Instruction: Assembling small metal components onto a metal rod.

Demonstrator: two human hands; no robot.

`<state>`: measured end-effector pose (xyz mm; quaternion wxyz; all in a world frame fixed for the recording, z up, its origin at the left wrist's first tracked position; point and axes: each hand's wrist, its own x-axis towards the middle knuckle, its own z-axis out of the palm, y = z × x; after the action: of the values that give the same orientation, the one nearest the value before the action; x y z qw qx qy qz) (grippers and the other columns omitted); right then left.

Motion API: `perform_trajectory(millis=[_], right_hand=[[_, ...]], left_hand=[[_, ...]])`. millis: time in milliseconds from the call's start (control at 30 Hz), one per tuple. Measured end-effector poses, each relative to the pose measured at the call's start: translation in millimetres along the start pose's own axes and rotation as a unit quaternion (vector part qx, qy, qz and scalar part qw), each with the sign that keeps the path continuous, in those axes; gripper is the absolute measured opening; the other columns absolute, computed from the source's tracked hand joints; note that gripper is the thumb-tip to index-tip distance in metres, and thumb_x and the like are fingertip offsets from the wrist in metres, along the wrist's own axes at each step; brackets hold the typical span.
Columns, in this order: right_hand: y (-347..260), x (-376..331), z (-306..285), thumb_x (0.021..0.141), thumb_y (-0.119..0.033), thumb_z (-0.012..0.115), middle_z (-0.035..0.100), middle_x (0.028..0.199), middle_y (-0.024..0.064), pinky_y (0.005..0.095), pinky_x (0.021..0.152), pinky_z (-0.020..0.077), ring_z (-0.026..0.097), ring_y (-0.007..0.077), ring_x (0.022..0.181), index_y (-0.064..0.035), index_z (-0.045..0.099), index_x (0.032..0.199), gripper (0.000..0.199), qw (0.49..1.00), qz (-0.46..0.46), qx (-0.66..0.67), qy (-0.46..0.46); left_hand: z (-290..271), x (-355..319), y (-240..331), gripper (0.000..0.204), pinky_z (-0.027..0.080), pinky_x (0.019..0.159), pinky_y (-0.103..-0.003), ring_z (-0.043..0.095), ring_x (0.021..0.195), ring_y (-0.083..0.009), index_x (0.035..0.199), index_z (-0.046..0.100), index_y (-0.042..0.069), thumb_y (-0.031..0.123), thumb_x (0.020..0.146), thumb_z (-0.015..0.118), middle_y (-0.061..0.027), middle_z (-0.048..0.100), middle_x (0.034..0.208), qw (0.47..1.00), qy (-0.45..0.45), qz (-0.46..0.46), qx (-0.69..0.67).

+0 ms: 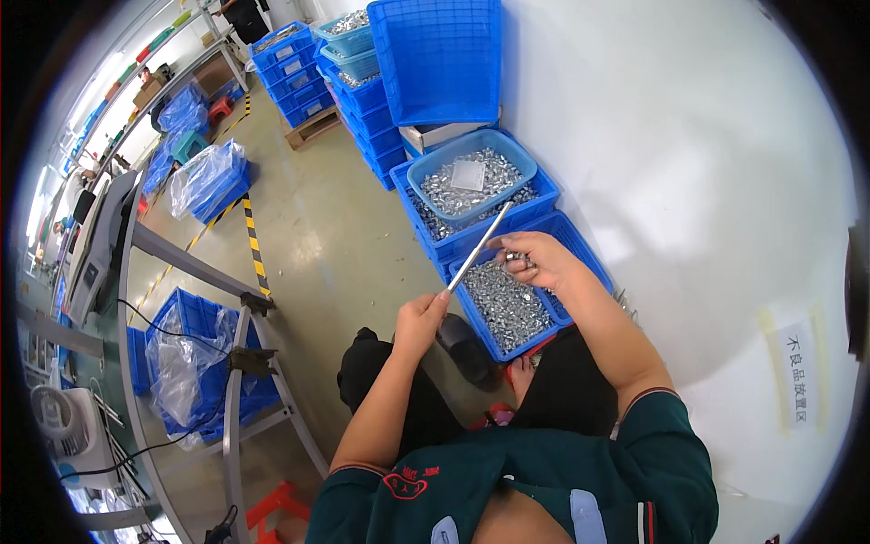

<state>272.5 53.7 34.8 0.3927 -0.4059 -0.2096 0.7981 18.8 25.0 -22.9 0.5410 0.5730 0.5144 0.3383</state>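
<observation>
My left hand [422,321] is closed around the lower end of a thin metal rod [478,250], which slants up and to the right. Several small shiny metal parts [518,260] sit in the curled fingers of my right hand [542,260], close beside the rod. Whether any part is threaded on the rod is too small to tell. Below my right hand, a blue crate [497,352] holds a mass of similar small metal parts [507,308]. Just beyond it, a light-blue basin [423,170] of such parts rests on another filled crate, with a clear square lid [468,175] on top.
Stacked blue crates [372,118] and an upright blue crate [439,63] stand at the back by the white wall [671,109]. A metal-framed workbench [195,263] is on the left, with plastic-covered crates [195,363] beneath. A red stool [276,508] is at lower left.
</observation>
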Motion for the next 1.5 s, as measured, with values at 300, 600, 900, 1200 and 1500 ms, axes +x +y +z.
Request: perform_trajectory(millis=[300,600,900,1200,1500], right_hand=[[-16.6,-8.5,-12.9,0.088,-0.027,0.057,0.049,0.068,0.0032,0.0162,0.034,0.0227,0.035,0.0041,0.044,-0.0052,0.053,0.086,0.022,0.987,-0.110,0.115,0.016],[-17.6,-2.7,-19.5,0.089,-0.022,0.055,0.047,0.070,0.0034,0.0154,0.034,0.0227,0.034,0.0042,0.046,-0.0031,0.054,0.091,0.019,0.981,-0.109,0.160,0.015],[-15.6,-7.2,-12.5,0.089,-0.020,0.055,0.045,0.064,0.0018,0.0155,0.034,0.0231,0.035,0.0044,0.045,-0.0036,0.055,0.086,0.017,0.984,-0.109,0.140,-0.033],[-19.1,-9.1,-7.0,0.089,-0.021,0.054,0.045,0.064,0.0001,0.0148,0.036,0.0234,0.034,0.0032,0.046,-0.0043,0.055,0.087,0.017,0.992,-0.115,0.043,-0.003],[2.3,-5.6,22.9,0.090,-0.021,0.054,0.043,0.063,-0.0022,0.0150,0.036,0.0216,0.034,0.0019,0.046,-0.0044,0.058,0.106,0.023,0.983,-0.106,-0.145,0.043]], left_hand=[[-7.9,-8.7,-0.4,0.039,0.032,0.046,-0.026,0.040,0.049,-0.0073,0.062,0.055,0.002,0.032,0.086,0.057,0.0010,0.044,0.050,0.999,-0.022,0.009,0.040],[-7.2,-11.1,1.5,0.038,0.033,0.046,-0.027,0.040,0.048,-0.0078,0.064,0.055,0.002,0.033,0.086,0.057,-0.0004,0.042,0.049,0.997,-0.025,0.021,0.067],[-6.0,-10.3,-4.0,0.039,0.033,0.046,-0.028,0.039,0.049,-0.0085,0.066,0.056,0.001,0.034,0.086,0.057,-0.0005,0.042,0.049,0.998,-0.019,0.012,0.060],[-7.3,-8.9,-5.9,0.039,0.033,0.047,-0.024,0.041,0.050,-0.0059,0.063,0.053,0.002,0.032,0.088,0.056,0.0023,0.045,0.054,0.997,-0.030,0.012,0.069],[-2.4,-3.7,0.2,0.041,0.035,0.047,-0.025,0.043,0.049,-0.0074,0.063,0.056,0.001,0.034,0.087,0.055,0.0006,0.046,0.051,1.000,-0.017,-0.001,0.007]])
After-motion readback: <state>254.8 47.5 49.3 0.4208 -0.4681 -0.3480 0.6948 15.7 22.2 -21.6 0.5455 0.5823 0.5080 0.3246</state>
